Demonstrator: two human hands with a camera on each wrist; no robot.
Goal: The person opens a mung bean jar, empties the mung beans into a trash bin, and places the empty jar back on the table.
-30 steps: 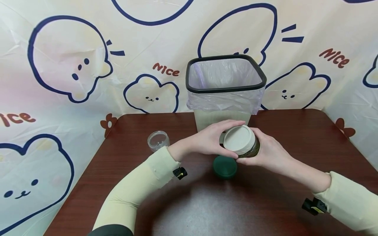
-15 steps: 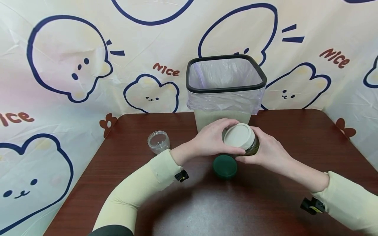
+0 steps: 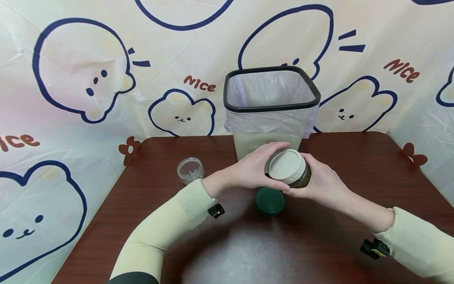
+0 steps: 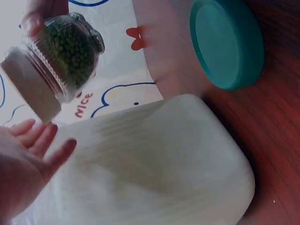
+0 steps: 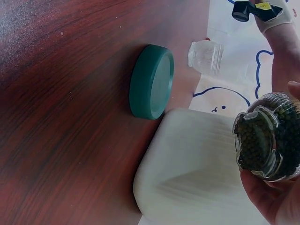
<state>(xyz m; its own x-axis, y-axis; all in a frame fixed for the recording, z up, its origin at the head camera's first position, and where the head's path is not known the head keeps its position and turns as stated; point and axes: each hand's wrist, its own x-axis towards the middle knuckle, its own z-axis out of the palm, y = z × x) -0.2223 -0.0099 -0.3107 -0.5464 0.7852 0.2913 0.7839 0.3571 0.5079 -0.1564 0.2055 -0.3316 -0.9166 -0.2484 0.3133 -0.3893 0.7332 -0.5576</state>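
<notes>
A clear glass jar [image 3: 302,179] full of small green beans is held up off the table, tilted, in front of the bin. My right hand [image 3: 324,179] grips its glass body from the right. Over the jar's mouth sits an off-white lid [image 3: 286,165]. My left hand [image 3: 248,169] spans this lid from the left, thumb at the near edge and fingers at the far edge. Seen from the left wrist, the beans [image 4: 70,51] press against the glass. A green round lid [image 3: 270,201] lies on the table just below the hands.
Behind the hands stands a bin [image 3: 267,144] with a black rim and a translucent bag liner. An open-topped clear jar [image 3: 190,170] stands on the brown table [image 3: 248,252], left of the hands. A patterned cloth [image 3: 170,51] hangs behind the table.
My left hand turned slightly clockwise-to-right around the lid, then shifted back left. The jar moved a little with it; my right hand stays nearly in place.
</notes>
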